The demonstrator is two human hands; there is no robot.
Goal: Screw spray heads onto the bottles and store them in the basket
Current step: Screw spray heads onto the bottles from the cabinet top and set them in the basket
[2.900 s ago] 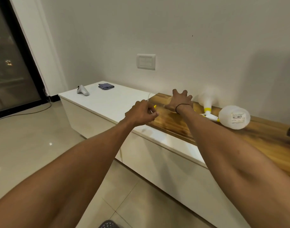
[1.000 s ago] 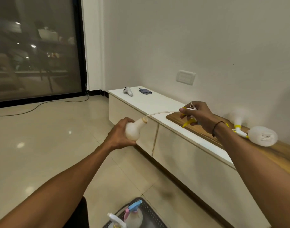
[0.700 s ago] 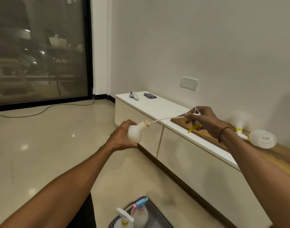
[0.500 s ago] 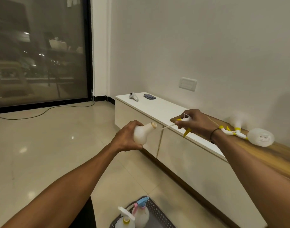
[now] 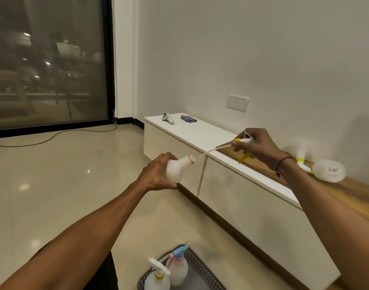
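Note:
My left hand [image 5: 156, 174] grips a white bottle [image 5: 176, 170] held sideways, its open neck pointing right. My right hand [image 5: 256, 146] holds a white spray head with a yellow trigger [image 5: 243, 148]; the tip of its thin dip tube [image 5: 212, 150] sits at the bottle's mouth. Another white bottle [image 5: 327, 171] lies on its side on the wooden top, with a yellow-trimmed spray head [image 5: 300, 162] beside it. On the floor below stands a grey perforated basket [image 5: 200, 268] holding two bottles with heads on, one yellow-collared [image 5: 157, 275], one pink and blue [image 5: 178, 266].
A long low white cabinet [image 5: 200, 132] runs along the wall, with a wooden board [image 5: 357, 191] on its right part. A white controller [image 5: 168, 118] and a folded dark cloth [image 5: 188, 118] lie at its far end. A glass door and a floor cable are on the left.
I lifted the bottle and spray head off the cabinet. In the last second the hands drew closer, then my right hand rose slightly; the tube tip stays at the bottle's mouth.

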